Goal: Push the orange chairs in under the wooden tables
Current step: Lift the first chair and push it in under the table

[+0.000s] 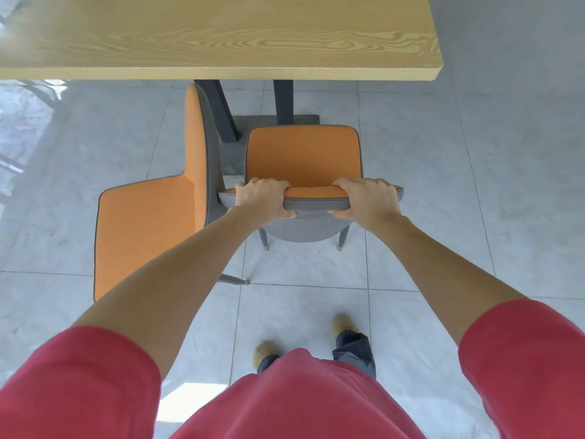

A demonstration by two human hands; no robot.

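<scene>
Left: a second orange chair [142, 229], turned sideways, just beside the gripped one. Centre: left hand [264, 198] and right hand [367, 199] clenched on the orange chair [304, 156] backrest, seat seemingly short of the wooden table [221, 36] edge.

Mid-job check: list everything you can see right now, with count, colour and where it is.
wooden table: one, light wood top on dark legs, across the top of the view.
table base: one, dark grey, on the floor under the table.
held chair: one, orange seat and grey back, facing the table, its seat short of the table edge.
second chair: one, orange with grey back, left of the held chair, turned sideways.
floor: grey glossy tiles.
shoes: two, tan, at bottom centre.
sleeves: two, red.
left hand: gripping the backrest's left end.
right hand: gripping its right end.
</scene>
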